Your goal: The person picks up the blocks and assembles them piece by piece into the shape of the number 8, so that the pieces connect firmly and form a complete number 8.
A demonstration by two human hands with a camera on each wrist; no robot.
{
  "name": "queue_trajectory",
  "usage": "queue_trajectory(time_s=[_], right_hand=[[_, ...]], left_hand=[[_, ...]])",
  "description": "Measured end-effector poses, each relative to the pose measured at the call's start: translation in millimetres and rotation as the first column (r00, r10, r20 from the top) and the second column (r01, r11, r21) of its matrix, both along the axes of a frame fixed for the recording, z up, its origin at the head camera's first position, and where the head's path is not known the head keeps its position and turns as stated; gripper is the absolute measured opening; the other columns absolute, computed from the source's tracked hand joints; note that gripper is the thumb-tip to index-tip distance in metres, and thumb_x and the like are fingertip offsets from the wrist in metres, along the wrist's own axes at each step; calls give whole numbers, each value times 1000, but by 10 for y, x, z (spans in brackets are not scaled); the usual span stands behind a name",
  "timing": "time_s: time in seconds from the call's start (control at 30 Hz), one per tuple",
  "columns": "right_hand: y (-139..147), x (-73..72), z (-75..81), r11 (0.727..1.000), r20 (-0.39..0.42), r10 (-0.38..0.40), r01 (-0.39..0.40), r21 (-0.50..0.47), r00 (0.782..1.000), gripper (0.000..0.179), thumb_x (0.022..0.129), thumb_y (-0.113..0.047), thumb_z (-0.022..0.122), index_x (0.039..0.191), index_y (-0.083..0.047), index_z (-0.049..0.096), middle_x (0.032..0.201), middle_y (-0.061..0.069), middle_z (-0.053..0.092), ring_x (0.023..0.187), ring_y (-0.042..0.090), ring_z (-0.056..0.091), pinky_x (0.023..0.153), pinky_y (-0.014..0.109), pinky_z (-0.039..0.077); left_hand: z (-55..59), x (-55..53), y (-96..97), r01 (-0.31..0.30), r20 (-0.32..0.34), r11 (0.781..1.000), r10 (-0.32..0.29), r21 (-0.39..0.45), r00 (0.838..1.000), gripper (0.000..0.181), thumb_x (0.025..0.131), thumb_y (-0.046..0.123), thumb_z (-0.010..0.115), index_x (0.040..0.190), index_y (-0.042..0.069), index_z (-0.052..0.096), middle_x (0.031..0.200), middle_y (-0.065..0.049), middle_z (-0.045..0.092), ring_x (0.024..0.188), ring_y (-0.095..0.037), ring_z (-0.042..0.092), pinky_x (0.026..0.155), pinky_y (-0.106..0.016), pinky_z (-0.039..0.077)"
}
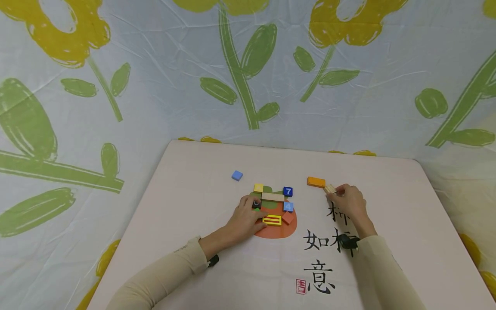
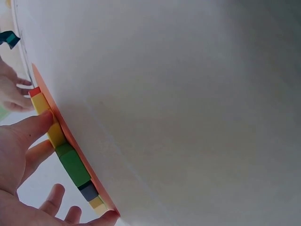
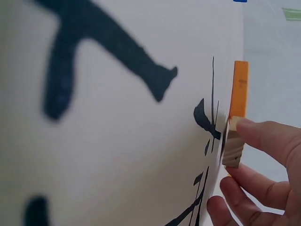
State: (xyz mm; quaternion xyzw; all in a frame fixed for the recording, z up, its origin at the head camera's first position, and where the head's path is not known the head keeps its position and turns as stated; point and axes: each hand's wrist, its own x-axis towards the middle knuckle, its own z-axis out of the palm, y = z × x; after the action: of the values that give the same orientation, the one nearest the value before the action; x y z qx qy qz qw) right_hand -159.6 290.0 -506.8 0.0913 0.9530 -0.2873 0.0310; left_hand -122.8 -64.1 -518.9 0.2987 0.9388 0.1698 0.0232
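Observation:
My left hand (image 1: 244, 220) is at the left of a ring of small wooden blocks. Thumb and forefinger pinch the end of a yellow block with red stripes (image 1: 272, 220); the thumb (image 2: 40, 123) lies across its side in the left wrist view. Beside them a green block (image 2: 74, 165) and a black block (image 1: 256, 204) sit partly under the fingers. My right hand (image 1: 350, 202) pinches a small bare-wood block (image 3: 233, 149) between thumb and fingers. That block is right at the end of an orange block (image 1: 316, 182) on the table.
The ring also has a plain wood strip (image 1: 273, 196), a yellow block (image 1: 258, 187), a dark blue "7" block (image 1: 288, 191), a light blue "4" block (image 1: 288, 206) and an orange-red block (image 1: 288, 218). A blue block (image 1: 237, 175) lies apart. Black characters (image 1: 320, 275) mark the tabletop.

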Motion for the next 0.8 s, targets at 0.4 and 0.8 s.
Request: queue_trajectory(time_s=[0.4,0.8], right_hand=[[-86,-34,95,997,-139,53,-61,-56,989,48,98,-30,65,124,9,59,120,30,54,103,45,55,77,52,50],[-453,-280,115,981,-191,176,-189,-51,966,40,93,-22,72,119,8,64,111,28,58,99,41,54,86,54,45]], left_hand=[[-12,-17,-16,-6,-5,1000,6,3,1000,37,91,42,73,119,19,76,134,-11,44,130,-35,34,95,-49,47],[-35,-10,-6,2,-8,1000,-2,11,1000,35,90,41,75,117,20,77,132,-10,44,129,-34,35,92,-47,49]])
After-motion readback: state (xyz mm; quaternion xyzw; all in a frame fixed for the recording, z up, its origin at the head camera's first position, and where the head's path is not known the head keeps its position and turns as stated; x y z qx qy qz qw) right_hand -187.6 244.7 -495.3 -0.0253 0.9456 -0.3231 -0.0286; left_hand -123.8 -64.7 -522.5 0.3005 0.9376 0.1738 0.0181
